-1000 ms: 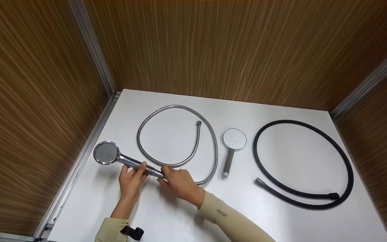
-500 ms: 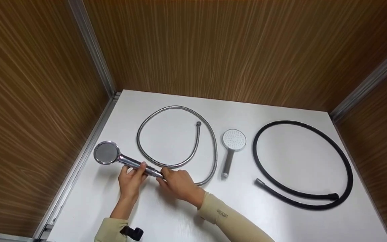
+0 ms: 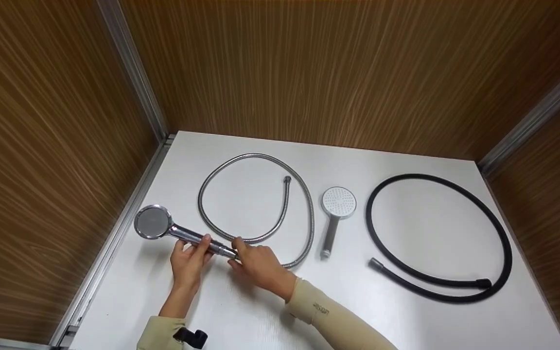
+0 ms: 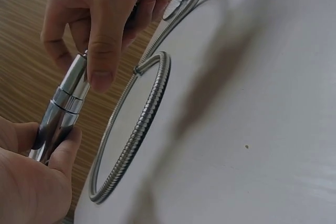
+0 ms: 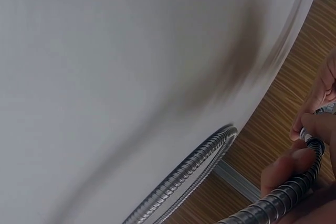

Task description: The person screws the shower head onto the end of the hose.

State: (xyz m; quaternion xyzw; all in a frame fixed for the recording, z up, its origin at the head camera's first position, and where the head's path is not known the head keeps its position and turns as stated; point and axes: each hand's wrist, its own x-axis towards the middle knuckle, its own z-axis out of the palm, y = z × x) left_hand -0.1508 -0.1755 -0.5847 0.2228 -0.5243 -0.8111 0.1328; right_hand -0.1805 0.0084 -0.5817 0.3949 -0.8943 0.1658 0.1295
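A chrome hand shower is raised over the left part of the white table, its round face toward the head camera. My left hand holds its handle from below, thumb on top. At the lower end of the handle, my right hand grips the end of a silver metal shower hose. In the left wrist view, the chrome end fitting meets the handle in line, with a seam between them. How far it is screwed on cannot be seen. Ribbed hose runs through the right hand.
Right of the metal hose loop lies a second hand shower with a white face and grey handle. A black hose lies coiled further right. Wood-grain panels enclose the white table at the back and sides.
The fingers of my right hand have shifted slightly around the hose end, the index finger now a little higher. The left hand and the hand shower stay almost in place.
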